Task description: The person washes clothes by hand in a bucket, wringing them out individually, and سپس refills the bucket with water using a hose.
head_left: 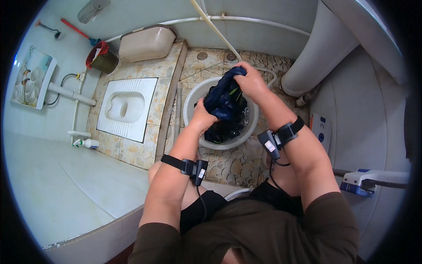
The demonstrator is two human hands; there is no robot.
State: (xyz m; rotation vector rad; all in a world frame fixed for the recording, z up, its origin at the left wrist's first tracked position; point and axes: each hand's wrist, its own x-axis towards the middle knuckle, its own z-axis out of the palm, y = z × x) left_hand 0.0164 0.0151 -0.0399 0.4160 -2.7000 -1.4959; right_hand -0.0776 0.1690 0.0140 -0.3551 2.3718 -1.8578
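Note:
A wet dark blue garment [225, 94] is stretched between my two hands over a round white basin [228, 144]. My left hand [205, 117] is closed round its near left side. At its far right end, my right hand [252, 82] grips the bunched cloth. Dark water with bubbles shows in the basin, and more dark cloth [215, 134] lies in it below the garment. Thin green lines mark part of the fabric. Some of my fingertips are hidden by the folds.
A squat toilet [124, 109] is set in a raised tiled step on the left. Behind it stand a waste bin [104, 61] and a beige cistern [147, 43]. A pale hose [217, 33] hangs beyond the basin. On the right rises a white pedestal [318, 53]. A spray bottle [90, 143] stands far left.

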